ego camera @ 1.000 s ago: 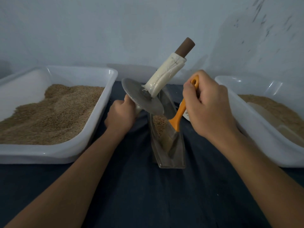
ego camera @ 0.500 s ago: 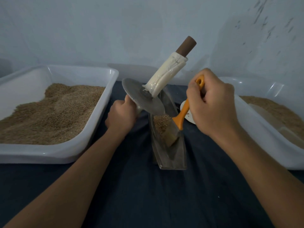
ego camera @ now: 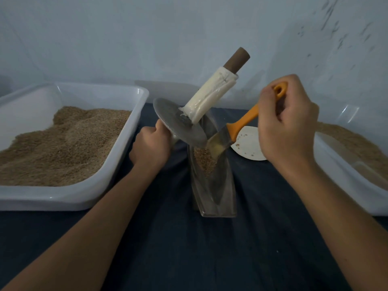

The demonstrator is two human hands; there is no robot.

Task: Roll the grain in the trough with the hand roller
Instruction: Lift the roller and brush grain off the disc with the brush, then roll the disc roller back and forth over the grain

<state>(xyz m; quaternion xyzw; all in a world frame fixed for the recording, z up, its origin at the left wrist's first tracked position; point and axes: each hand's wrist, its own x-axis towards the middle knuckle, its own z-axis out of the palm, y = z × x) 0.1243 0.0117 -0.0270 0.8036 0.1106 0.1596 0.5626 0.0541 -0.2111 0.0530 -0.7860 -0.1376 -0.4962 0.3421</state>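
A narrow metal trough [ego camera: 216, 192] stands lengthwise on the dark cloth, with a small heap of brown grain [ego camera: 204, 160] in its far half. The hand roller [ego camera: 180, 122], a metal disc on an axle, is tilted above the trough's far end. My left hand [ego camera: 150, 147] grips its near handle; the far handle [ego camera: 210, 96], wrapped in cream plastic with a brown tip, points up and to the right. My right hand [ego camera: 287, 120] grips the orange handle of a brush [ego camera: 241, 122], whose bristles [ego camera: 216, 145] touch the grain heap beside the disc.
A white tray [ego camera: 134, 114] heaped with grain sits at the left. Another white tray [ego camera: 344, 171] with grain sits at the right. A small white dish [ego camera: 247, 145] with a few grains lies behind the brush. A pale wall closes the back.
My right hand has lifted and swung the brush away from me along the trough, from its middle to the far end. The grain is pushed into a heap there. The roller has barely moved.
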